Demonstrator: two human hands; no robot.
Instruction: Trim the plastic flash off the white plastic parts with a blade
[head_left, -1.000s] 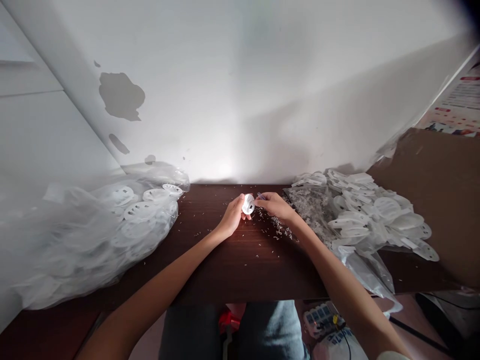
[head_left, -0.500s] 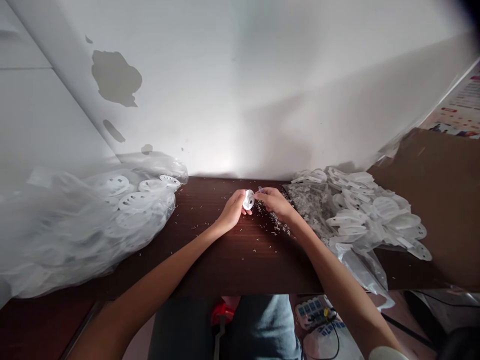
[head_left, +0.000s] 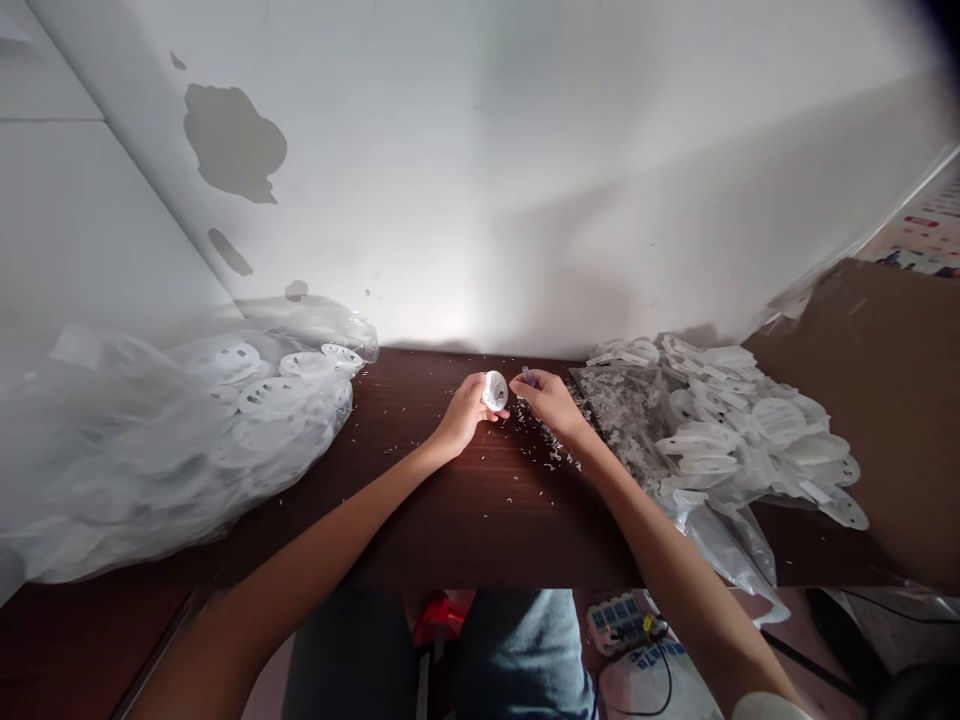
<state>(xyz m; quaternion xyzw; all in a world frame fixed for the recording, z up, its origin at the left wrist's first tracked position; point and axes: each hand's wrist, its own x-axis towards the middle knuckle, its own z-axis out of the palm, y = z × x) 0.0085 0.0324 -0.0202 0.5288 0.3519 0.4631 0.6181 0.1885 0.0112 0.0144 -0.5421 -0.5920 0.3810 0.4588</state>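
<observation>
My right hand [head_left: 551, 400] has just come away from the small, round, white plastic disc [head_left: 495, 386]. Half a second ago its fingertips met the rim; now a narrow gap lies between, so my left hand [head_left: 463, 410] alone bears the disc. I pinch it there between thumb and fingers, raised over the dark brown wooden table [head_left: 465, 545], and its face is turned a little more towards me. The dark square mark on it now looks smaller and broken up; whether something sits in it is too small to tell.

My right thumb and fingers are drawn together on a slim, clear, purplish plastic piece [head_left: 529, 377], its end poking up above them. Tiny pale loose bits [head_left: 553, 456] lie just below that grip, and beyond it is a heap of white plastic discs [head_left: 780, 420]. Well to the left of my left grip rests a clear plastic bag of white discs [head_left: 157, 470].
</observation>
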